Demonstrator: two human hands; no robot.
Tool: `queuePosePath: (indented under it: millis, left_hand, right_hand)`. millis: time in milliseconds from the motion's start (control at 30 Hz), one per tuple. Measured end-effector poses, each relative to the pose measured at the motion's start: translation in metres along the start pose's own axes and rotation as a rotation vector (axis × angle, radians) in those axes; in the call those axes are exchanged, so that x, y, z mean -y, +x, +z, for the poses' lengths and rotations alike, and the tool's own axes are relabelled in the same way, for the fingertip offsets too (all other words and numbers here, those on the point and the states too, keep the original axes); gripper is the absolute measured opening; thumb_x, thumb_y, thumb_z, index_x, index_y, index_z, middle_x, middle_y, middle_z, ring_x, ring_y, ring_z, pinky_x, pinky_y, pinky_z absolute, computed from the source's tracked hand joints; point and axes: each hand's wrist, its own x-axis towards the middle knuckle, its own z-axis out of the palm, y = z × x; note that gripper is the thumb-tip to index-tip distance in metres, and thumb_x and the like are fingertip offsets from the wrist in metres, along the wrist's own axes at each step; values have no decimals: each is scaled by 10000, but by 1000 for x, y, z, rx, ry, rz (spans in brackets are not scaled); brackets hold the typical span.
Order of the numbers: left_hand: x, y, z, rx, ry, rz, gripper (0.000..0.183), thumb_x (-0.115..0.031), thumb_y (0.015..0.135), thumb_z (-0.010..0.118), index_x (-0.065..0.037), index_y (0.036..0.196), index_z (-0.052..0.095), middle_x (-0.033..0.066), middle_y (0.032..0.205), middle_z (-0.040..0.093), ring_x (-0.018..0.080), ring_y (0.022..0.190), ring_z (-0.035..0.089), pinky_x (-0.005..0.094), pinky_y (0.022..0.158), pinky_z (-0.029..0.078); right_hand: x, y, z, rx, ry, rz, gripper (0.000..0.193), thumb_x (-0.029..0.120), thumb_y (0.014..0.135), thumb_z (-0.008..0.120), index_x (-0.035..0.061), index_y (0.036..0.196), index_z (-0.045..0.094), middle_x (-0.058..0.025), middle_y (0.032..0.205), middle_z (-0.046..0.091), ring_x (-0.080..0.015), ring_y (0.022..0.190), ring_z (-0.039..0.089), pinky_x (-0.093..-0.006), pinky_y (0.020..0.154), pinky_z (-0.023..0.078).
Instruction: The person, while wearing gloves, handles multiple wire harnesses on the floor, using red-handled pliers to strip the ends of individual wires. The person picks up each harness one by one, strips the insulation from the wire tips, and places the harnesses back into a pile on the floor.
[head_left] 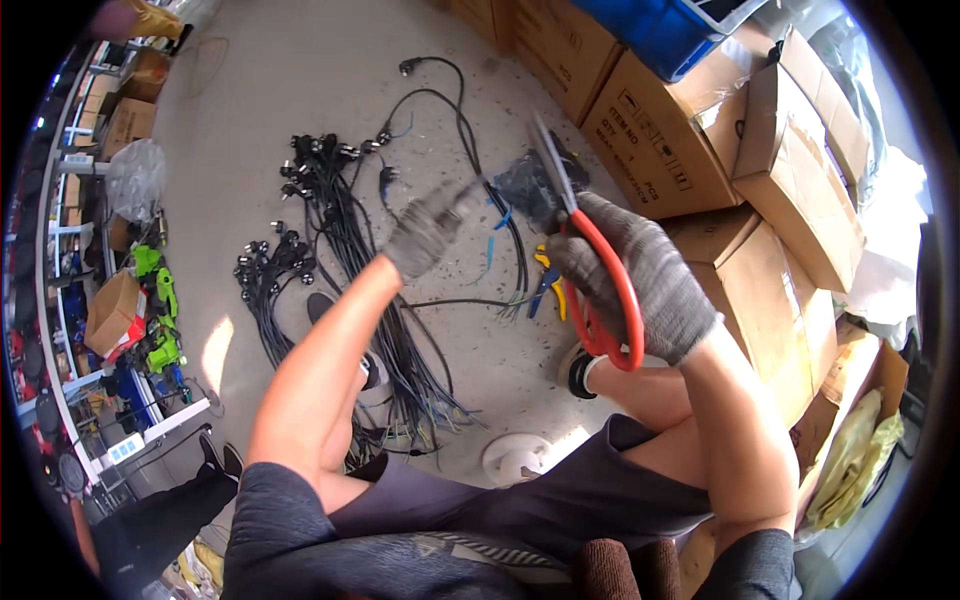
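My right hand [655, 270], in a grey work glove, grips a pair of scissors [628, 285] by the red handles. The blades point away from me and look blurred. My left hand [425, 235], gloved too, is stretched toward black power cables [513, 235] lying on the floor, its fingers extended and smeared at the tips. I cannot tell whether they touch the cables. Blue strips [490, 252] lie by these cables. Under and left of my left arm lies a large bundle of black plug cables [345, 225]. Blue and yellow pliers [545, 290] rest below my right hand.
Brown cartons [650, 140] are stacked on the right, with a blue crate [665, 35] on top. A black plastic bag [525, 185] lies beyond the scissors. Loaded shelves [60, 290] line the left. A white round object [515, 458] sits between my legs. Another person's leg [165, 520] shows lower left.
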Motion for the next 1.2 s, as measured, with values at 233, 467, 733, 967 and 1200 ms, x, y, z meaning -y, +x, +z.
queuePosePath:
  millis: [233,467,733,967,1200]
  left_hand:
    - [-124,-100,-61,108,-27,41,328,-287,1001,568,-25,1198,583,147,927,651,275,843,663,356,766,534]
    - [-90,-195,-26,401,-244,-186,349,-45,980,541,-69,1327,559,111,1274,616,220,1222,561,377,1029,468]
    - [-96,-186,-54,221,228,-60,282,-226,941,581,-78,1178,614,158,1091,639,318,965,652,445,808,539]
    - [-136,-151,-87,-421,-1210,-244,322,-295,1003,557,-90,1251,548,93,994,686,214,807,689,409,764,596]
    - [-157,-165,-85,-481,-1097,-153,230,-208,978,608,-94,1178,600,28,909,640,128,721,610,295,624,520]
  right_hand:
    - [24,-7,46,175,749,-48,345,277,973,611,19,1202,623,-80,1259,594,-169,1133,553,-315,982,451]
    - [36,-16,96,15,166,-1113,228,178,920,646,46,1104,619,-167,1019,652,-314,907,651,-329,818,517]
    - [35,-40,118,324,231,-409,312,166,842,700,-13,1080,608,-221,929,654,-341,842,637,-396,776,511]
    - [26,-50,137,321,14,-773,265,107,820,669,-35,1017,564,-222,946,538,-416,858,566,-437,748,485]
    - [19,-53,141,416,-24,-709,317,147,851,656,-44,1090,570,-248,1008,546,-442,918,576,-441,787,495]
